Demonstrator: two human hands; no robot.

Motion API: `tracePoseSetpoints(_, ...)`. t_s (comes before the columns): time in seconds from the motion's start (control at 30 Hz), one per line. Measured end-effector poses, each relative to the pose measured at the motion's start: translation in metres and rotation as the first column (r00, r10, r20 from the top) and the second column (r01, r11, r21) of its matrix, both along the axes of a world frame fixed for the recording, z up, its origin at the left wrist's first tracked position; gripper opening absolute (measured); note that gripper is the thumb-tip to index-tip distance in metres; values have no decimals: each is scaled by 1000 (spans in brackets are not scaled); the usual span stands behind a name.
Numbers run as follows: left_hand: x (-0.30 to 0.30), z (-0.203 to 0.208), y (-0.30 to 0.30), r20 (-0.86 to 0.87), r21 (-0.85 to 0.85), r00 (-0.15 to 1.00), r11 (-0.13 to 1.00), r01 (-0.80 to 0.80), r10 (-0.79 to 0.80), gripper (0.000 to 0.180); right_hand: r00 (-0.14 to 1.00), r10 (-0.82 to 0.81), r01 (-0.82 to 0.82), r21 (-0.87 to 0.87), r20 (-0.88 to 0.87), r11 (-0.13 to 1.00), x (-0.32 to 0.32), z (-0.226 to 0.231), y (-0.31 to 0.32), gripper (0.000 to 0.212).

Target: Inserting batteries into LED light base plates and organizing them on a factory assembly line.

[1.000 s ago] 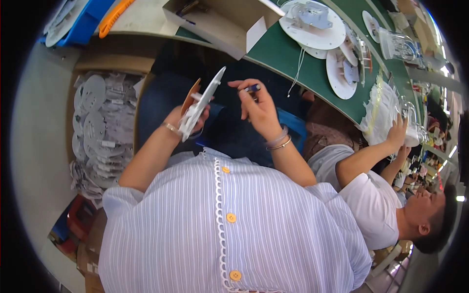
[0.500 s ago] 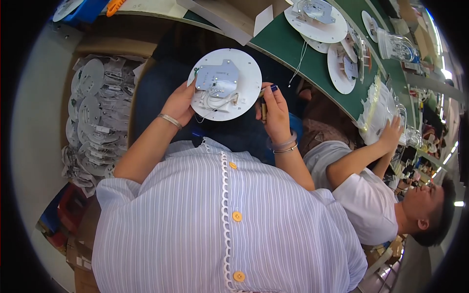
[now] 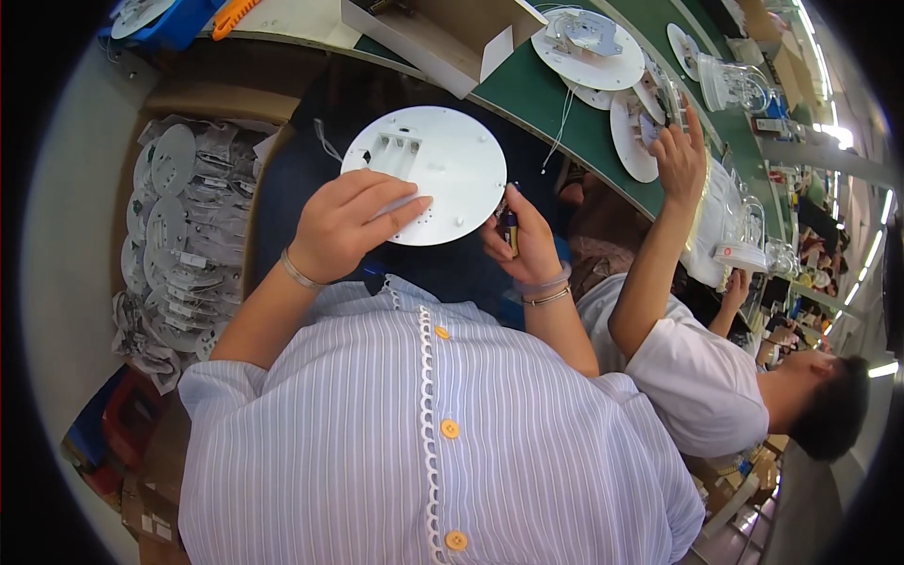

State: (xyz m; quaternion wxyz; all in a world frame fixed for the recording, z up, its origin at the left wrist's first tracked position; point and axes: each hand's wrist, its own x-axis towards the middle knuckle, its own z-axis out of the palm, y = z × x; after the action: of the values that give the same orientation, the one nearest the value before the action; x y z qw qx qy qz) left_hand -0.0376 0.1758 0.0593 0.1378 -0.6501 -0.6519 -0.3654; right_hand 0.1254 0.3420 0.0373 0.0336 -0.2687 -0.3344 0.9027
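Note:
A round white disc (image 3: 452, 151) is tilted up in front of my body. Its visible face has a recessed battery compartment (image 3: 394, 151) at the upper left and a few small pegs. My left hand (image 3: 353, 221) grips the disc at its lower left, fingers lying across the face below the compartment. Thin wires (image 3: 327, 141) stick out behind its left edge. At the lower right rim, my right hand (image 3: 527, 235) is closed around dark-and-gold batteries (image 3: 509, 231), its fingertips against the disc's edge. How many batteries it holds is partly hidden.
To the left, an open carton (image 3: 250, 207) holds stacked discs in wrapping. A green bench (image 3: 537, 113) carries an open box (image 3: 452, 42), more discs (image 3: 589, 52) and clear-domed parts (image 3: 730, 85). On the right, a co-worker (image 3: 697, 377) reaches over the bench.
The disc has been turned over: its metal plate and wiring faced up before, now its battery compartment does. My left hand moved onto its face. The co-worker's arm reached toward the stacked discs.

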Motion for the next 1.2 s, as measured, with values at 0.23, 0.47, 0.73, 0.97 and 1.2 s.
tracePoseSetpoints(0.23,8,-6,0,61,-78,998,996,34,-29,30,999,-15,2,293,42,956,-6,19,-6,16)
tracePoseSetpoints(0.47,-10,-15,-9,869,-57,494,983,173,-37,59,998,58,-48,395,-13,917,7,27,12,20)
tracePoseSetpoints(0.73,-24,-18,2,928,4,-309,824,567,208,43,912,398,-400,454,105,796,4,42,15,16)
tracePoseSetpoints(0.97,-8,-39,13,819,-12,-466,821,571,336,38,974,-225,159,692,5,704,-4,27,27,26)
tracePoseSetpoints(1.2,7,-43,14,806,-108,-540,957,268,242,45,967,-242,66,835,82,545,-5,39,10,15)
